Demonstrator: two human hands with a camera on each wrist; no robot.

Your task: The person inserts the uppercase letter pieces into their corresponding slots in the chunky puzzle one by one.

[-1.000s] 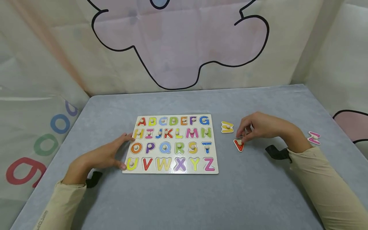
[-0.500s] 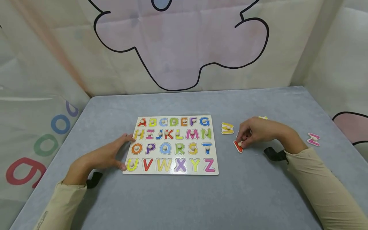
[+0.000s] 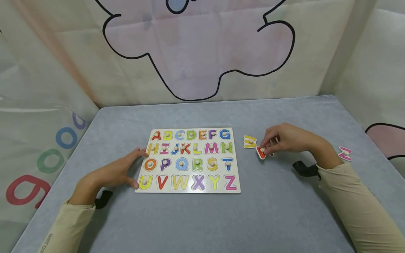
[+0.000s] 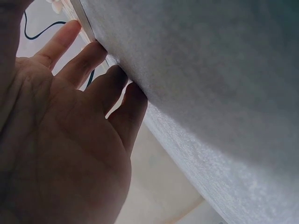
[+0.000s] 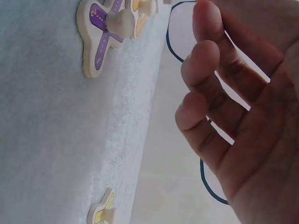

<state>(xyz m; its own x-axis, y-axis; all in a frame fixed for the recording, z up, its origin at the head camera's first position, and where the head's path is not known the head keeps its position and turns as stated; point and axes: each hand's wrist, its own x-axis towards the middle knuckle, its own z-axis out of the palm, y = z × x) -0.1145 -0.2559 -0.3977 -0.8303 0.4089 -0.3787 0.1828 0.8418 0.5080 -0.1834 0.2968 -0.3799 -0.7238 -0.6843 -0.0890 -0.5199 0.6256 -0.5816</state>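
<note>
A white alphabet puzzle board (image 3: 186, 192) lies on the grey table, with knobbed letters in its upper rows and a knobbed U. The V, W, X, Y and Z slots show coloured bottoms without knobs. My left hand (image 3: 110, 174) rests at the board's left edge, thumb by the lower corner, fingers extended. To the right, my right hand (image 3: 289, 137) pinches the red letter V (image 3: 260, 153), which is tilted. Beside it lies the yellow letter W (image 3: 250, 142). The purple letter X (image 5: 98, 28) lies under that hand in the right wrist view.
A pink letter Z (image 3: 345, 153) lies beyond my right wrist. In the right wrist view, a yellow letter piece (image 5: 103, 212) sits on the table (image 3: 190, 225). A printed cloth (image 3: 196, 52) hangs behind the table's far edge.
My right hand has closed on the red V and lifted it slightly up and left, toward the W. My left hand stays at the board's edge.
</note>
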